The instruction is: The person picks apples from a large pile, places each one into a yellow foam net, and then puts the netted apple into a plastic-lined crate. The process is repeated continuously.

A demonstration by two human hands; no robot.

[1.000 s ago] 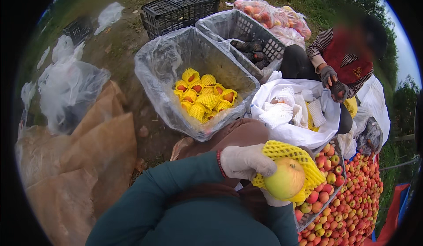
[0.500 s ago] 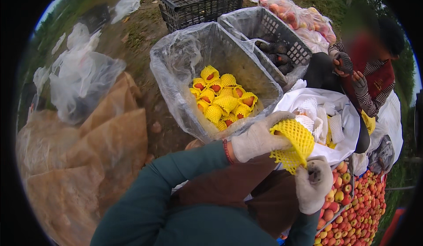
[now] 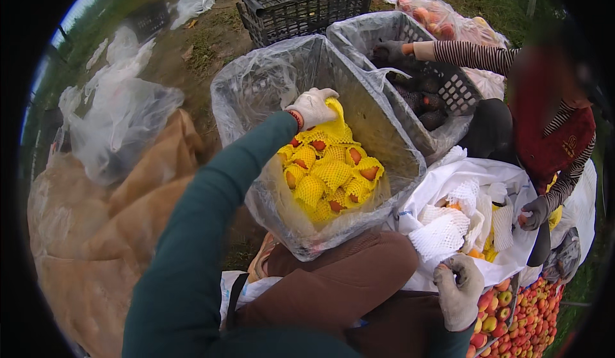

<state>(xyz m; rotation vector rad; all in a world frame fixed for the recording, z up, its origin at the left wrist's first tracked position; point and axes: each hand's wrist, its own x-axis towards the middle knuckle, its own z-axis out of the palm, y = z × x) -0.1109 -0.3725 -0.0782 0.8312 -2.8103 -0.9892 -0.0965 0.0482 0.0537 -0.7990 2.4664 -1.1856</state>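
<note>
Inside the plastic-lined crate (image 3: pixel 253 194), my left hand (image 3: pixel 312 108) in a pale knit glove grips a yellow foam net sleeve (image 3: pixel 334 126); whether fruit fills it is hidden. Below it lie several red apples in yellow foam nets (image 3: pixel 332 175), packed close together. My right hand (image 3: pixel 460 291), also gloved, is over my thigh by the near edge of a white sack (image 3: pixel 410 210). Its fingers curl against the thumb, and what they hold, if anything, cannot be made out. White foam nets (image 3: pixel 439 235) lie in that sack, just beyond the right hand.
A second lined crate (image 3: pixel 458 95) holds dark-netted fruit; a co-worker's gloved hand (image 3: pixel 389 51) reaches into it. Their other hand (image 3: pixel 535 214) holds fruit beside the sack. Loose apples (image 3: pixel 525 319) are heaped lower right. A black crate (image 3: pixel 304 5) stands behind, brown sheeting (image 3: pixel 96 249) left.
My left hand has moved left and away from me into the crate with the yellow net. My right hand has parted from the net. The co-worker's arm has stretched to the second crate.
</note>
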